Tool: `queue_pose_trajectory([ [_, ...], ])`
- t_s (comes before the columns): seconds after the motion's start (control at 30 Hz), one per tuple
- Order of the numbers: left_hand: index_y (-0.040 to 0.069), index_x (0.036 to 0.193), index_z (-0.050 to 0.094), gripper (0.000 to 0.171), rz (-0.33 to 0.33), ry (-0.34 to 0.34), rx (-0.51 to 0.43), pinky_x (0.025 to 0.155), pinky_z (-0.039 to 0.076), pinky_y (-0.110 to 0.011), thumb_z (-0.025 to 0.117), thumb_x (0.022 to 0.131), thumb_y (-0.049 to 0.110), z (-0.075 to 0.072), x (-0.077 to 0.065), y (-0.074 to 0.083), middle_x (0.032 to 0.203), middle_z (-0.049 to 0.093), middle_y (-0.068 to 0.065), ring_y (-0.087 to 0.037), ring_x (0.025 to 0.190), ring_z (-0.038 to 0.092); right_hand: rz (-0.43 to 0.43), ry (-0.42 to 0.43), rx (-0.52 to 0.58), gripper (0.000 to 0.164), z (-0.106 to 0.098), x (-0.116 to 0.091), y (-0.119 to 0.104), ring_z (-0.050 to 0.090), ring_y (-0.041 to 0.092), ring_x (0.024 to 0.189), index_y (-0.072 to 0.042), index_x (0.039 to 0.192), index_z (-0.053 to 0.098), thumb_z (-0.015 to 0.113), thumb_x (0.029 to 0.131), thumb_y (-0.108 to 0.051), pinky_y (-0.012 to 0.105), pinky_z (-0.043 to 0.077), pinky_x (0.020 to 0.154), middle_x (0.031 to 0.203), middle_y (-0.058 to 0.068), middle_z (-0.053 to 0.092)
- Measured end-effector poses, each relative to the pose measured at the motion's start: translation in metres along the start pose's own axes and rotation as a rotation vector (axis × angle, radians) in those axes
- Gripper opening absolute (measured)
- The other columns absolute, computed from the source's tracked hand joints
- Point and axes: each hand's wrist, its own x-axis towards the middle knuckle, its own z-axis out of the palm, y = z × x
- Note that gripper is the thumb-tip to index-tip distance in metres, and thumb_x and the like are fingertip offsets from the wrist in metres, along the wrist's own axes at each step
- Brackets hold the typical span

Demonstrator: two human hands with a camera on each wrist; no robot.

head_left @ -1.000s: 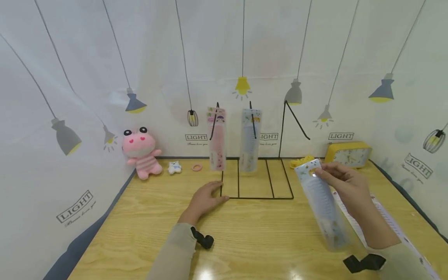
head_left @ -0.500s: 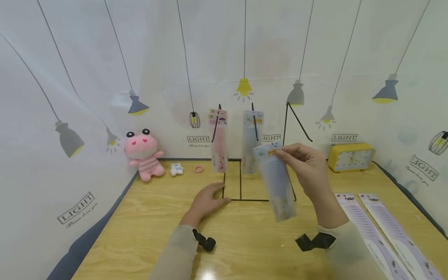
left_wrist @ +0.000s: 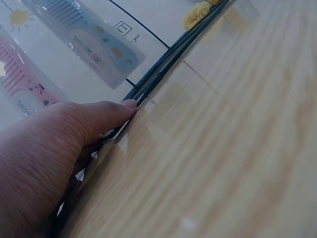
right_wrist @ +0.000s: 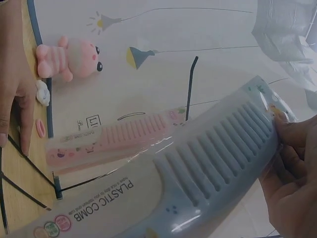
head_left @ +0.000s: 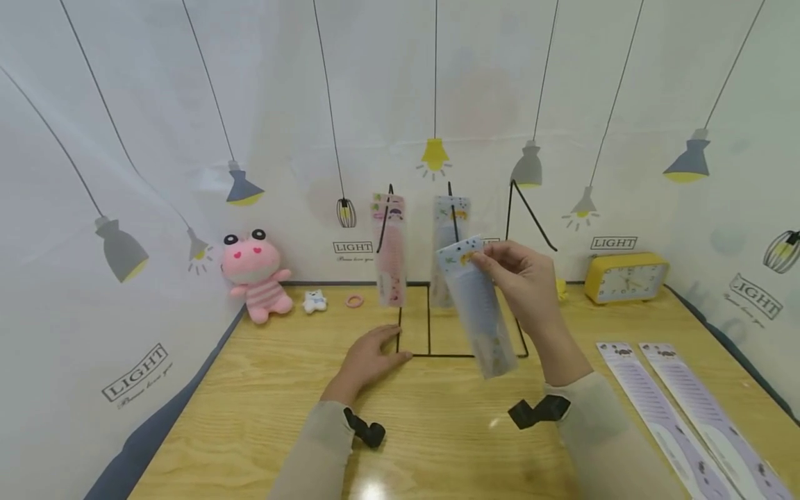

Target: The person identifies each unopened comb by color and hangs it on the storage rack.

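My right hand (head_left: 521,285) pinches the top of a clear-bagged blue comb (head_left: 481,302) between thumb and fingers. The comb hangs tilted in front of a black wire rack (head_left: 428,333). Behind it, another bagged blue comb (head_left: 442,281) hangs on the rack's middle hook and is partly hidden. Bagged pink combs (head_left: 392,260) hang on the left hook. The right hook (head_left: 534,215) carries nothing. My left hand (head_left: 371,357) rests at the rack's front left corner with fairly straight fingers; in the left wrist view its thumb (left_wrist: 114,111) presses on the base wire.
Two purple packaged strips (head_left: 650,410) lie on the table at right. A yellow clock (head_left: 627,278) stands behind them. A pink plush toy (head_left: 253,274), a small white bear (head_left: 314,301) and a pink ring (head_left: 354,301) are at back left. A printed curtain (head_left: 281,104) closes the back.
My right hand has carried the blue comb leftward and up, from above the purple strips to in front of the middle hook. The left hand stays at the rack's corner.
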Motion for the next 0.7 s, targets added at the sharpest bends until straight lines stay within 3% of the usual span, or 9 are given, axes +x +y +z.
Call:
queue_pose_trajectory([
  [0.5,0.019,0.149,0.051,0.069,0.004,-0.004,0.014,0.118,0.03,-0.051,0.067,0.092,0.055,0.0,0.0,-0.003,0.154,0.046,-0.002,-0.028,0.144,0.038,0.005,0.009,-0.059,0.027,0.005,0.007,0.01,0.068,0.013,0.083,0.0,0.101,0.072,0.074,0.094,-0.026,0.026,0.059,0.066,0.094,0.009,0.074],
  [0.7,0.019,0.149,0.052,0.069,0.013,0.003,0.024,0.118,0.031,-0.05,0.067,0.092,0.055,0.002,0.001,-0.004,0.154,0.046,-0.001,-0.028,0.143,0.039,0.024,0.018,-0.062,0.03,0.005,0.007,0.013,0.068,0.012,0.085,0.0,0.104,0.072,0.074,0.094,-0.027,0.023,0.058,0.067,0.097,0.01,0.074],
])
